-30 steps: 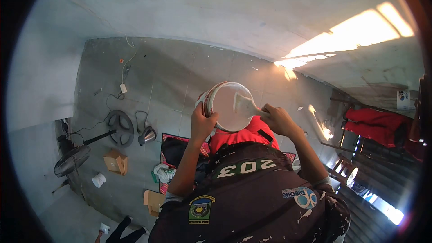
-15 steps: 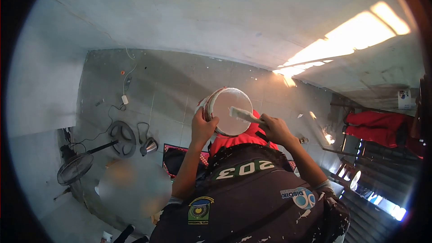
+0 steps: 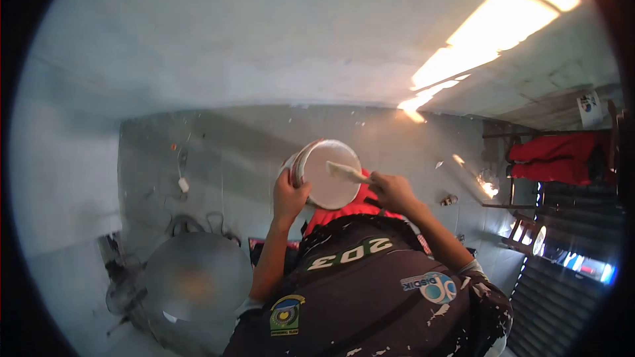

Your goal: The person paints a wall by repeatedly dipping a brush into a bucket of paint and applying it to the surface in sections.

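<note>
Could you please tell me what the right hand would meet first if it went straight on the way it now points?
The right hand points its brush into the bucket, so it would probably meet the bucket's white inside first, though depth is unclear.

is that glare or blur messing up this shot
Head view: both. Fisheye bends the wall inside a dark round vignette; the sunlight strip at upper right is blown out; a smeared grey patch at lower left hides the floor there; the paint bucket in the left hand and brush in the right hand are soft but readable.
</note>
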Action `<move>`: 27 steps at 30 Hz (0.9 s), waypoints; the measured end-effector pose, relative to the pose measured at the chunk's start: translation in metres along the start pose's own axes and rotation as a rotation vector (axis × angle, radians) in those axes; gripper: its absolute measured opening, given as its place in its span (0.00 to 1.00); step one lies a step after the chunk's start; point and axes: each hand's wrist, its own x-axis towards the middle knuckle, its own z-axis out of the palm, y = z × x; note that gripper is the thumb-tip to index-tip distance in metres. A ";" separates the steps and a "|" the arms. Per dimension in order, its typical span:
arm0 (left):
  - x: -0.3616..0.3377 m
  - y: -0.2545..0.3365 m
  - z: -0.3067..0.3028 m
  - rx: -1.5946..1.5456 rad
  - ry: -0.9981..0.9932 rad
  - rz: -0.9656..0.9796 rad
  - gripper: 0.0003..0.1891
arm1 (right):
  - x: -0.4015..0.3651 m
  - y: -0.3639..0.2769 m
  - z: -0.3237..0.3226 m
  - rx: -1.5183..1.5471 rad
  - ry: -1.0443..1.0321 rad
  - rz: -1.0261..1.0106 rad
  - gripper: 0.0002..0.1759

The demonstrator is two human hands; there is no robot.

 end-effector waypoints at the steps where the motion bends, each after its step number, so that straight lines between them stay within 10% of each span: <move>1: 0.003 0.008 0.001 0.079 0.004 -0.035 0.14 | 0.003 0.007 0.007 0.039 0.061 -0.011 0.10; 23: 0.125 0.103 0.135 0.103 -0.083 -0.021 0.12 | 0.051 0.124 -0.116 0.270 0.126 0.009 0.10; 27: 0.152 0.101 0.144 0.132 -0.072 -0.081 0.09 | 0.063 0.148 -0.107 0.796 0.092 -0.022 0.12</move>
